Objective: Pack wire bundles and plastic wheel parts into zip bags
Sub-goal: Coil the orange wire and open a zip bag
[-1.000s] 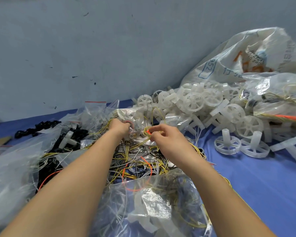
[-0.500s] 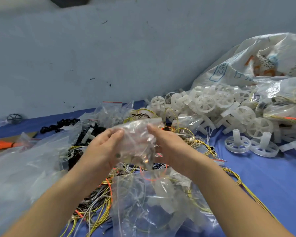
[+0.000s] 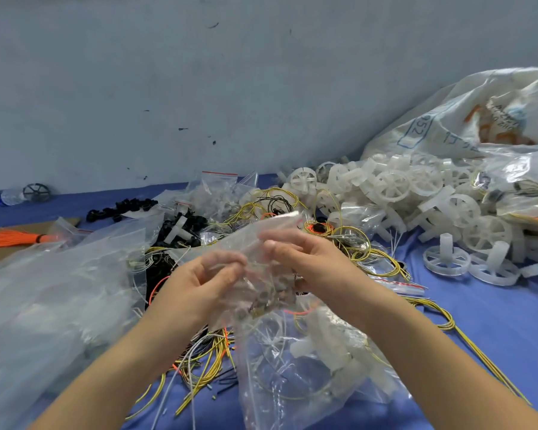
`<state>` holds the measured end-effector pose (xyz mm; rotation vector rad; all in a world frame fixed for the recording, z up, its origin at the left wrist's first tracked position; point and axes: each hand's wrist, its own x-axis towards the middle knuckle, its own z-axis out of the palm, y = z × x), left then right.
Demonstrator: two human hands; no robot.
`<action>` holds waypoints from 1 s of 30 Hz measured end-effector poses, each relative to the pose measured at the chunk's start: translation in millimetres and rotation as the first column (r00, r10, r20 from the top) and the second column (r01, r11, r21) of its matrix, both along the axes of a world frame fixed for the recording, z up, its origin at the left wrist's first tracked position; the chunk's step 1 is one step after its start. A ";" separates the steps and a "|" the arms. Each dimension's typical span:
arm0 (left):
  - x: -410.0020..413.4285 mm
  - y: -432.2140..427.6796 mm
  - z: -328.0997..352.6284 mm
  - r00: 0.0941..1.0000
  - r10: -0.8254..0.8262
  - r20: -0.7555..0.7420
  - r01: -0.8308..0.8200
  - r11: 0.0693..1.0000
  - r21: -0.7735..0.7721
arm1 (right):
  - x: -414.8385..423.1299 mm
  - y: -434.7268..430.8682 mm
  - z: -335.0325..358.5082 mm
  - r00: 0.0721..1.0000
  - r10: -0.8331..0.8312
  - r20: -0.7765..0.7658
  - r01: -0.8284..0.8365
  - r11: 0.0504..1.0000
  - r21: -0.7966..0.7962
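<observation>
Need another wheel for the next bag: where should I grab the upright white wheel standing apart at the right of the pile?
Take the white wheel by its hub post, pinching from above. It lies flat on the blue cloth with the post upright and open cloth on its near side.

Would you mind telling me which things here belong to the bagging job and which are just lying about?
Belonging to the job:
- small zip bag, held by left hand and right hand
- white plastic wheels
- yellow wire bundles
- filled bag nearest the camera

Lying about:
- orange tie bundle
- water bottle
- large printed sack
- black parts
</observation>
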<state>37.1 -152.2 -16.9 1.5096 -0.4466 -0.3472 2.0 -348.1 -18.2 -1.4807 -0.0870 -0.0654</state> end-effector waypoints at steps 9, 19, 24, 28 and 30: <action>-1.5 1.2 0.4 0.999 -0.008 -0.052 0.005 0.998 -0.060 | -6.4 0.8 -3.9 0.974 0.170 -0.148 -0.130 0.961 0.245; -1.4 4.8 4.9 0.957 0.072 0.281 -0.096 0.993 0.072 | -8.3 -5.9 -3.1 0.980 0.168 -0.109 -0.134 0.955 0.266; -3.9 7.5 0.9 0.838 0.101 0.536 -0.161 0.985 0.067 | -10.4 -2.1 2.3 0.969 0.215 -0.125 -0.151 0.908 0.391; 0.4 9.0 -3.0 0.804 0.123 0.582 -0.191 0.980 0.056 | -13.3 -2.0 11.0 0.956 0.238 -0.175 -0.138 0.885 0.445; 1.5 9.6 -3.4 0.803 0.144 0.578 -0.209 0.977 0.047 | -12.3 -0.2 12.0 0.966 0.190 -0.173 -0.108 0.910 0.400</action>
